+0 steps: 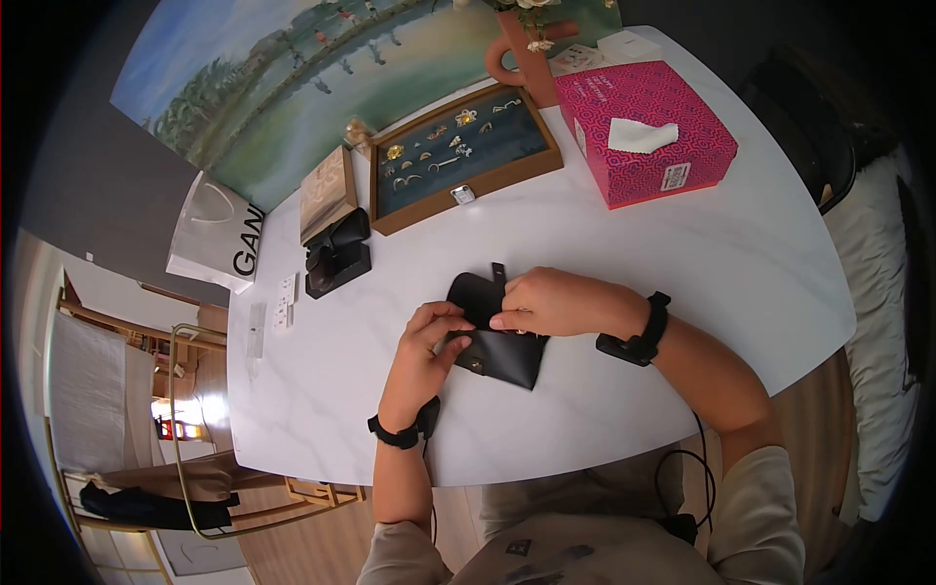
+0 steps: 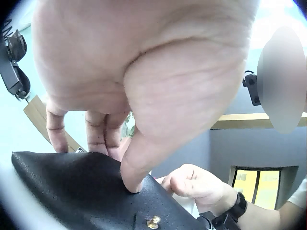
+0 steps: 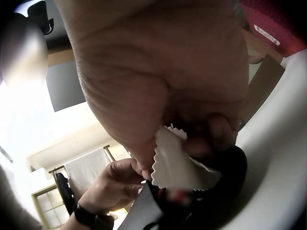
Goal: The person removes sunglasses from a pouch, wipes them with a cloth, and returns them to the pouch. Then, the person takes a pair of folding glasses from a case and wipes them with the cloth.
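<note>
Right hand point(image 1: 561, 302) pinched what seemed a pale cloth point(image 3: 169, 163) at the black pouch's point(image 1: 502, 358) mouth.
Left hand point(image 1: 419, 356) gripped the pouch over the table point(image 1: 322, 390); careful work called for a steady, wide opening.

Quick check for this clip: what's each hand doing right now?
Left hand: closed on the black pouch, thumb on its front.
Right hand: closed, pinching a pale zigzag-edged cloth at the pouch's opening.

The person wears a beige short-sleeved shirt point(image 1: 546, 556) with dark markings and black wrist straps point(image 1: 651, 331).
</note>
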The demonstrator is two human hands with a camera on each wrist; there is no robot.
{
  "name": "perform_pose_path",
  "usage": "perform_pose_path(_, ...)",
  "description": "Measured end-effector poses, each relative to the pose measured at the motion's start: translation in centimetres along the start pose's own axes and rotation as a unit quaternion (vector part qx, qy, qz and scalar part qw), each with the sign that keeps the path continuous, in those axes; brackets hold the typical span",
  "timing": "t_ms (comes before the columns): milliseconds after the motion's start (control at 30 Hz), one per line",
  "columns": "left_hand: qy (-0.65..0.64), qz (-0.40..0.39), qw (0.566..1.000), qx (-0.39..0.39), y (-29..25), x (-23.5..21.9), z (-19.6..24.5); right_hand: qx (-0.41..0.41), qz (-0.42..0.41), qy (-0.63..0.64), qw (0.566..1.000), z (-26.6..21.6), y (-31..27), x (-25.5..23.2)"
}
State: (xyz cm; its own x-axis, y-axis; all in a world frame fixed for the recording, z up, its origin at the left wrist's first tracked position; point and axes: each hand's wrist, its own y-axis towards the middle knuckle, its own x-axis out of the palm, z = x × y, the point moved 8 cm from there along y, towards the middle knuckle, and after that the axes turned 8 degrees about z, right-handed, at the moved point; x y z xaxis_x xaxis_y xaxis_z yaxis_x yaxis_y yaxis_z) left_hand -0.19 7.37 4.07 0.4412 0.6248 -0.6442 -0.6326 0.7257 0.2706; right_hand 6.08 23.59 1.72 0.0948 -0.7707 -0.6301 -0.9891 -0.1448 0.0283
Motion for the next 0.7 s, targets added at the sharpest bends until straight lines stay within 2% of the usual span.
perform_pose_path(33,0.017,0.007,1.0,0.0,0.0,-0.1,0.0,-0.001,0.031,-0.011,0.999,0.2,0.2,-0.3)
perform_pose_path(167,0.052,0.01,0.999,0.006,0.0,-0.2,0.0,-0.033,0.035,0.008,0.999,0.3,-0.1,-0.1)
perform_pose_path(267,0.053,0.009,0.998,-0.024,-0.1,0.0,-0.5,-0.051,0.042,0.032,0.997,0.5,-0.2,-0.1)
perform_pose_path(333,0.079,0.015,0.996,-0.03,-0.1,-0.1,-0.8,-0.074,0.138,-0.037,0.987,0.9,0.2,-1.1)
perform_pose_path(367,0.079,0.017,0.996,-0.031,-0.1,-0.1,-0.8,-0.075,0.137,-0.038,0.987,1.0,0.4,-1.0)
perform_pose_path(433,0.059,0.061,0.994,-0.067,0.2,-0.9,-1.4,-0.037,0.243,-0.093,0.965,1.2,0.2,-2.7)
perform_pose_path(467,0.059,0.061,0.994,-0.068,0.2,-0.8,-1.8,-0.038,0.243,-0.093,0.965,0.9,0.1,-2.8)
perform_pose_path(533,0.001,0.124,0.985,-0.118,0.0,-1.6,-3.5,0.044,0.192,-0.091,0.976,1.2,-0.1,-2.8)
perform_pose_path(567,0.001,0.124,0.985,-0.118,0.0,-1.7,-3.6,0.086,0.167,-0.09,0.978,1.4,-0.2,-2.7)
perform_pose_path(700,-0.011,0.107,0.984,-0.141,-0.1,-1.6,-4.9,0.093,0.144,-0.063,0.983,1.2,-0.4,-2.7)
